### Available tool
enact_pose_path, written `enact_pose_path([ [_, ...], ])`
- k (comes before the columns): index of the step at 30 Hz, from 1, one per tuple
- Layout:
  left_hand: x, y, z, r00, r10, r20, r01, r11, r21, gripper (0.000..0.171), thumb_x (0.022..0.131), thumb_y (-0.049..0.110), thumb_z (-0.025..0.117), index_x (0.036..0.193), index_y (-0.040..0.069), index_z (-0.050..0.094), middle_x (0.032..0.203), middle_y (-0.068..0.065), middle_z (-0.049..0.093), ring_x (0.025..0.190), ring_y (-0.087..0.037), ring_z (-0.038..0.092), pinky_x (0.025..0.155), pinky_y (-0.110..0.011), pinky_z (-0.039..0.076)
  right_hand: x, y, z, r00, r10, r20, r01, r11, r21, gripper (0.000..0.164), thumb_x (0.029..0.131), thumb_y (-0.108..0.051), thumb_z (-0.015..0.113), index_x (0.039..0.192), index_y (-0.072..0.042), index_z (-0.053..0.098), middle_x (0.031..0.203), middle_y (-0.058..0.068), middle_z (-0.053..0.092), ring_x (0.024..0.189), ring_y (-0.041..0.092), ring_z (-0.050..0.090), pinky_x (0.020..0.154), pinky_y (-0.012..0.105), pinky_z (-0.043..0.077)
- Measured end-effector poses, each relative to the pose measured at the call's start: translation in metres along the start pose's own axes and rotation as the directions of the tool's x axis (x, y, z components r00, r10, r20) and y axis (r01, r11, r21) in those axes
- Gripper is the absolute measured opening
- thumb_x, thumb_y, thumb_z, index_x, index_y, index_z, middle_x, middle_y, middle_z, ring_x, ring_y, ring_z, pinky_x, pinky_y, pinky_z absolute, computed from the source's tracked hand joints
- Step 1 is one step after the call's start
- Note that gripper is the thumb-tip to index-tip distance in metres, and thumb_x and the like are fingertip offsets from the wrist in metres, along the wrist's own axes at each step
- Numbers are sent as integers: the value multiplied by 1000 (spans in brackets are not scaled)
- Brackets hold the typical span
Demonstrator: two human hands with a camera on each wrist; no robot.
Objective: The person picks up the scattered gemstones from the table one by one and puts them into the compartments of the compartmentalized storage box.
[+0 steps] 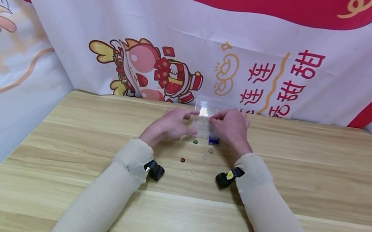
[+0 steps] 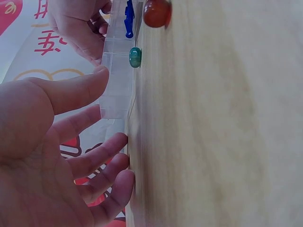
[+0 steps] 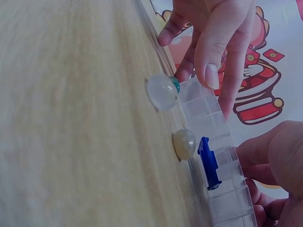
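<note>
A clear plastic compartment box point(image 1: 199, 127) stands at the back of the table, its transparent lid raised. My left hand point(image 1: 174, 124) is at its left end with fingers spread; in the left wrist view the thumb point(image 2: 83, 90) reaches along the box wall. Over the box's right half, my right hand point(image 1: 231, 126) has its thumb and fingertips bent together; I cannot tell whether something small is between them. A blue latch point(image 3: 209, 163) is on the front wall. A green bead point(image 2: 135, 57) lies close to that wall.
On the wooden tabletop point(image 1: 169, 219), in front of the box, lie a red-brown bead point(image 1: 183, 159), a yellowish bead point(image 3: 184, 144), a whitish bead point(image 3: 162, 91) and a clear bead point(image 1: 193, 171). A printed cloth point(image 1: 172, 20) hangs right behind the table's back edge.
</note>
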State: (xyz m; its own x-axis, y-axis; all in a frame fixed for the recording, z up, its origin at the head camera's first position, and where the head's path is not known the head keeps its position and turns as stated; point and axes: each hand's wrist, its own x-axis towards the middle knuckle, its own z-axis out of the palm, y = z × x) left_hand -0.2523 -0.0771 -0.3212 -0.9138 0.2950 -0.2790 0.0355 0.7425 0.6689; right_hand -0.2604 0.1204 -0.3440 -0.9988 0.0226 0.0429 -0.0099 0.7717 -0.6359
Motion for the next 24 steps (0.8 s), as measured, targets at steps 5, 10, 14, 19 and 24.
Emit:
enact_pose_path([
  [5, 1, -1, 0, 1000, 4, -4, -4, 1000, 0, 69, 98, 29, 76, 160, 35, 46, 167, -8, 45, 158, -36, 28, 127, -62, 29, 0, -1, 0, 1000, -2, 3, 2, 1000, -6, 21, 96, -26, 75, 111, -15, 83, 122, 8, 79, 127, 32, 53, 122, 57, 26],
  [10, 1, -1, 1, 1000, 5, -3, -5, 1000, -3, 68, 99, 29, 76, 160, 35, 46, 167, -8, 45, 158, -36, 28, 127, -61, 30, 1, 0, 0, 1000, -9, -1, 9, 1000, -15, 20, 95, -25, 75, 110, -15, 83, 120, 8, 80, 125, 32, 53, 122, 57, 27],
  [14, 0, -1, 1, 1000, 6, -1, -6, 1000, 0, 69, 98, 30, 76, 160, 35, 46, 167, -8, 45, 158, -36, 27, 127, -62, 30, 0, 0, 0, 1000, -7, 2, 7, 1000, -18, 20, 96, -25, 74, 110, -15, 83, 120, 8, 80, 126, 32, 51, 121, 57, 27],
  [19, 0, -1, 1, 1000, 7, -1, -7, 1000, -1, 69, 98, 30, 76, 160, 34, 45, 167, -9, 45, 158, -36, 28, 127, -62, 30, -1, -1, 0, 1000, -9, -3, 9, 1000, -21, 21, 95, -25, 74, 111, -15, 83, 118, 7, 80, 125, 32, 49, 119, 56, 28],
  [24, 1, 0, 0, 1000, 5, 1, -5, 1000, 3, 68, 99, 30, 75, 160, 34, 45, 167, -9, 45, 158, -36, 28, 127, -61, 31, -2, -2, -1, 1000, -4, -1, 4, 1000, -15, 21, 96, -26, 74, 110, -14, 84, 115, 7, 80, 123, 31, 47, 118, 55, 27],
])
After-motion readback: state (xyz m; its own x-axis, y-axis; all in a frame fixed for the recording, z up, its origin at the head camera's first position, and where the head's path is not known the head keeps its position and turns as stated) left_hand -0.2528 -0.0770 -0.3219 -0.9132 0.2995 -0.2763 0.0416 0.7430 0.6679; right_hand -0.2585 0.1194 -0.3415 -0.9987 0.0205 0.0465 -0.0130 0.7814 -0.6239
